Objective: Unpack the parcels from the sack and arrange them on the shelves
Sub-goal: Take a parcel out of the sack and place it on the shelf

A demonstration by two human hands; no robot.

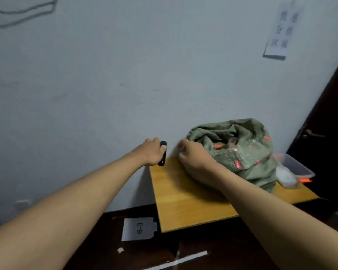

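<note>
A green woven sack with red markings sits on a wooden tabletop against the wall, its mouth open and brown parcels showing inside. My right hand is at the sack's left edge with fingers curled on the fabric. My left hand grips a small black marker-like object just left of the table's far corner.
A clear plastic bin and a white bag lie right of the sack. A dark door with a handle stands at the right. On the dark floor lies a paper label reading 6-3. A sign hangs on the wall.
</note>
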